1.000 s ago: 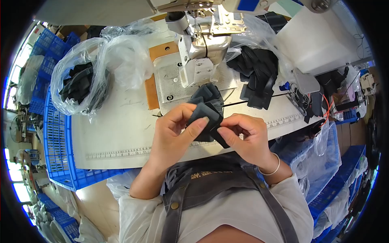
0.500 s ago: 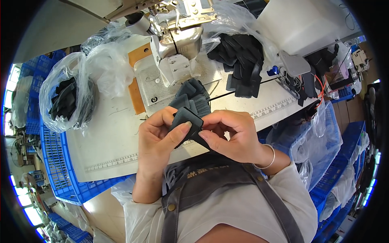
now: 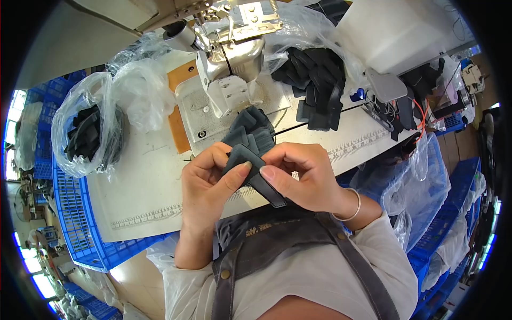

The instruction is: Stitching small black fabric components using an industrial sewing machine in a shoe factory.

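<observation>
Both my hands hold a dark grey fabric strip [image 3: 268, 192] above the front of the sewing table. My left hand [image 3: 205, 184] pinches its folded upper part, thumb on top. My right hand [image 3: 306, 173] grips its right edge between thumb and fingers. The strip's lower end, with a light line of stitching along it, hangs toward my apron. Just beyond my fingertips, a bunch of similar grey pieces [image 3: 249, 128] lies by the sewing machine's bed. The sewing machine [image 3: 232, 66] stands behind them, its needle area lit.
Black fabric pieces [image 3: 322, 90] are heaped right of the machine. At left, a clear plastic bag [image 3: 80, 125] holds more dark pieces. A ruler tape [image 3: 146, 215] runs along the table's front. Blue crates [image 3: 80, 213] flank the table, and a white bin [image 3: 400, 32] is at the back right.
The strip has turned in my hands, so its stitched lower end now shows below my right thumb. My right thumb has shifted slightly up onto the strip.
</observation>
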Action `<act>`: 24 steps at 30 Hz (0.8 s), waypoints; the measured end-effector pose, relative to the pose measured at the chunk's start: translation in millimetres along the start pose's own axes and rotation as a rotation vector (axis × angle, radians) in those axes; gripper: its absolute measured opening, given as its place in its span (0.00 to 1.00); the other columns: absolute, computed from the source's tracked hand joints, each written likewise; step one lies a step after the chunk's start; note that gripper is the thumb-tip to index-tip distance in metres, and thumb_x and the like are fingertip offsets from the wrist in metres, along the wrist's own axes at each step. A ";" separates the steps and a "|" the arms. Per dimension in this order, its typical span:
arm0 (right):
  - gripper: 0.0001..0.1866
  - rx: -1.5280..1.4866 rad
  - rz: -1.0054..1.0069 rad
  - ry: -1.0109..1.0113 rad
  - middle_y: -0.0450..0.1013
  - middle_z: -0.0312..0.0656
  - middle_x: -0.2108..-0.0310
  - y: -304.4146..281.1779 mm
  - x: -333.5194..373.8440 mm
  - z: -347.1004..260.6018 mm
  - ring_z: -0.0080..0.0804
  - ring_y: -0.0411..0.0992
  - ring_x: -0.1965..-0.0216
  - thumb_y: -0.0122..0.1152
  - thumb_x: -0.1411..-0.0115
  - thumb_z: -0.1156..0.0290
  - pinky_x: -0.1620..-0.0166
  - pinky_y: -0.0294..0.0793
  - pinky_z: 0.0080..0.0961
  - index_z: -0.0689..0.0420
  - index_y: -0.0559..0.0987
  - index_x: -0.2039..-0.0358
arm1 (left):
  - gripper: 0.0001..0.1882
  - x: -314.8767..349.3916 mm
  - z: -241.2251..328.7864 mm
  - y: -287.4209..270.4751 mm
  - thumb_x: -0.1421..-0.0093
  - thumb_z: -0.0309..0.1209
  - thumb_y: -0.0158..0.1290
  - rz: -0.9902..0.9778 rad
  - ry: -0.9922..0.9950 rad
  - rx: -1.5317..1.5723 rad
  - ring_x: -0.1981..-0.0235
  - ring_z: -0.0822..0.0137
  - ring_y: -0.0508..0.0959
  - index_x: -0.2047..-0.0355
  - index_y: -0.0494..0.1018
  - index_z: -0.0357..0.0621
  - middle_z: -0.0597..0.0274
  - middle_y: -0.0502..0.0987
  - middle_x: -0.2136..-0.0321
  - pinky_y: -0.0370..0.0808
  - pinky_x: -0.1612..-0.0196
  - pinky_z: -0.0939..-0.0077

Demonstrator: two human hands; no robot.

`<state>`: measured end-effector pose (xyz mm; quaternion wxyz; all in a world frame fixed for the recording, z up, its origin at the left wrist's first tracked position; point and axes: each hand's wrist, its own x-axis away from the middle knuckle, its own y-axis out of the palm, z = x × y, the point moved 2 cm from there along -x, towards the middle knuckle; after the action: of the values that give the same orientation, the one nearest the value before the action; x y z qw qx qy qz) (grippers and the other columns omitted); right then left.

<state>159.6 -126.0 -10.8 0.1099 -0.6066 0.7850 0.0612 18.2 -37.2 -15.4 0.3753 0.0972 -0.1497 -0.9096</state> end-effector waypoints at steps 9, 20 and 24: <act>0.05 0.070 0.004 -0.159 0.65 0.31 0.87 -2.1 -21.1 -19.8 0.10 0.58 0.87 0.56 0.47 0.77 0.85 0.54 0.11 0.63 0.73 0.78 | 0.07 -16.3 42.2 -2.5 0.44 0.26 0.51 -0.134 -0.123 -0.271 0.75 0.82 0.71 0.66 0.70 0.35 0.65 0.73 0.74 0.67 0.76 0.91; 0.03 0.117 0.088 -0.242 0.66 0.34 0.84 0.7 -40.6 -16.4 0.11 0.60 0.86 0.56 0.47 0.77 0.83 0.57 0.12 0.64 0.73 0.75 | 0.06 -29.6 55.9 2.0 0.44 0.27 0.51 0.011 0.153 -0.644 0.84 0.81 0.70 0.70 0.71 0.35 0.67 0.72 0.82 0.66 0.82 0.88; 0.03 0.190 0.105 -0.295 0.66 0.35 0.84 -0.8 -44.1 -18.8 0.12 0.59 0.86 0.55 0.47 0.77 0.83 0.57 0.13 0.64 0.73 0.75 | 0.07 -36.6 59.3 2.1 0.44 0.29 0.52 0.014 -0.006 -0.431 0.85 0.81 0.69 0.73 0.71 0.36 0.67 0.72 0.83 0.65 0.83 0.89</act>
<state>169.1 -89.0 18.4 0.2773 -0.5362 0.7932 0.0805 28.1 -0.8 43.3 0.3934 0.0107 0.0467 -0.9181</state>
